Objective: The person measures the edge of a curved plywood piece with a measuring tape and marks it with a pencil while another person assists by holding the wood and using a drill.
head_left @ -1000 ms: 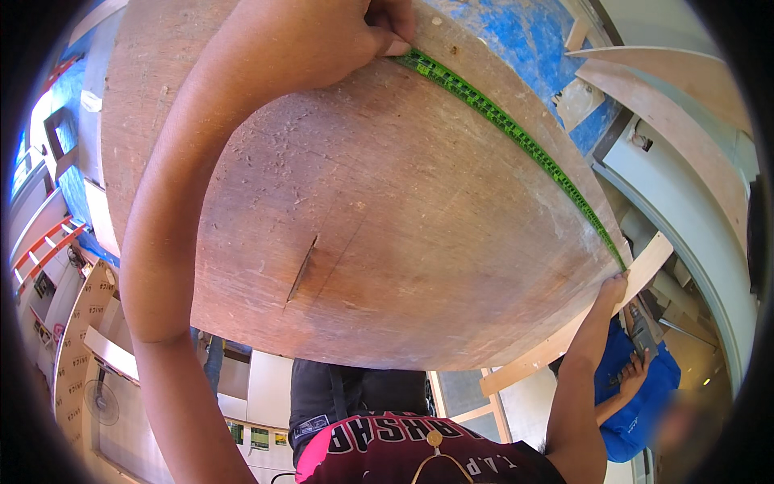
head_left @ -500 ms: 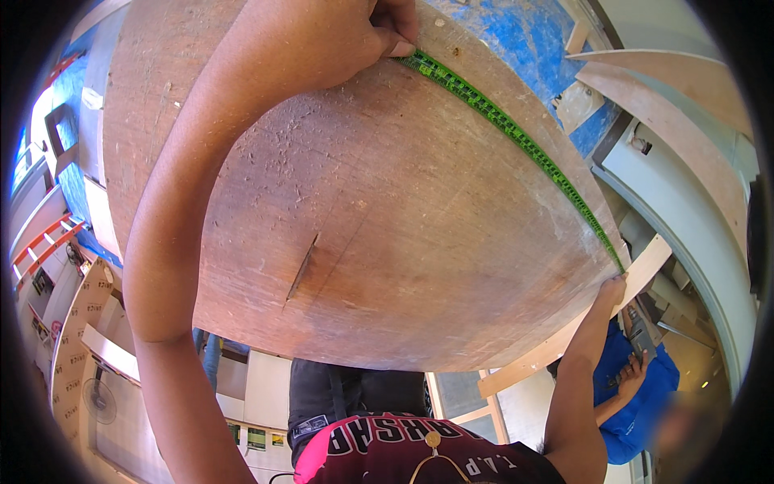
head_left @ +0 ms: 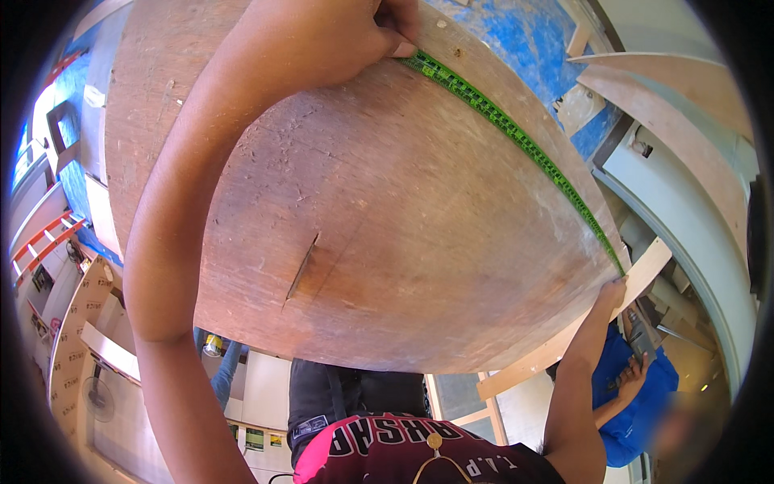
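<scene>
A green tape measure blade lies across a large plywood sheet, close to its far right edge. At the far end, my left hand pinches the tape between thumb and fingers against the wood. My right hand is closed on the tape's other end at the sheet's right corner; its fingers are partly hidden. A short slit and thin scratches mark the plywood. Bits of wood debris are scattered on its upper left part.
At the lower right a person in a blue shirt holds a grey tool. A light wooden strip passes under the sheet's right corner. Curved plywood pieces stand at the upper right. An orange ladder is at the left.
Both my hands and the tape keep their places. Behind the sheet at the lower left, blue-clad legs show more, and a yellow can is now visible there.
</scene>
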Available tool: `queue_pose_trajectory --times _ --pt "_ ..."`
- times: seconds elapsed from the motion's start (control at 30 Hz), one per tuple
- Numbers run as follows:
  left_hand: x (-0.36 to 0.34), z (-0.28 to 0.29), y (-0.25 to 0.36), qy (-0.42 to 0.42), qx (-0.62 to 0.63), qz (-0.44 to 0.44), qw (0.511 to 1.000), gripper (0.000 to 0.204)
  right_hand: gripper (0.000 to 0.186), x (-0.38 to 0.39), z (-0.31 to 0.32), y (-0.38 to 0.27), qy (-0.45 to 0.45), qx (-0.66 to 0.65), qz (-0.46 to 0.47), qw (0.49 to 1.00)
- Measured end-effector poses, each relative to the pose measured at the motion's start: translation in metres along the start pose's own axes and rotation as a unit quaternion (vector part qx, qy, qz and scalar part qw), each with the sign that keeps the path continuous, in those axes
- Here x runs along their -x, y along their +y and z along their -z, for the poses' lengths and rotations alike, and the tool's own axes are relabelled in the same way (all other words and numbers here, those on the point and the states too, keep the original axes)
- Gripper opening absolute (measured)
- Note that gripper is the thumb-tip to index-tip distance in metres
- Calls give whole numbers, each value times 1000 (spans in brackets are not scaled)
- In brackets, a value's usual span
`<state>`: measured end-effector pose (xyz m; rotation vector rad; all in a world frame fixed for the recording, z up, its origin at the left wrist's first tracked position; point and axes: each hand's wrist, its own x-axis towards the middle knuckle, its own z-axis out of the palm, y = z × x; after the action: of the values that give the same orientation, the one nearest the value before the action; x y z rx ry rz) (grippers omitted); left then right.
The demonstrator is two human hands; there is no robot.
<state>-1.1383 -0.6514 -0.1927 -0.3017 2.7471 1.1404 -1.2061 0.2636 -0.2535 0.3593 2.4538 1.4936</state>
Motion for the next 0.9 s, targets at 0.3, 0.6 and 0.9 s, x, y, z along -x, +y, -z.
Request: queue_pose_trajectory --times 0.3,0.6,0.9 --pt "-12 1 5 -49 45 33 997 15 42 16 -12 -25 -27 -232 -69 970" --pt "-8 3 11 -29 57 -15 998 15 49 21 -12 -30 -13 -465 -167 869" --pt "-9 -2 20 -16 22 21 999 13 56 16 -18 -32 -22 -614 -209 761"
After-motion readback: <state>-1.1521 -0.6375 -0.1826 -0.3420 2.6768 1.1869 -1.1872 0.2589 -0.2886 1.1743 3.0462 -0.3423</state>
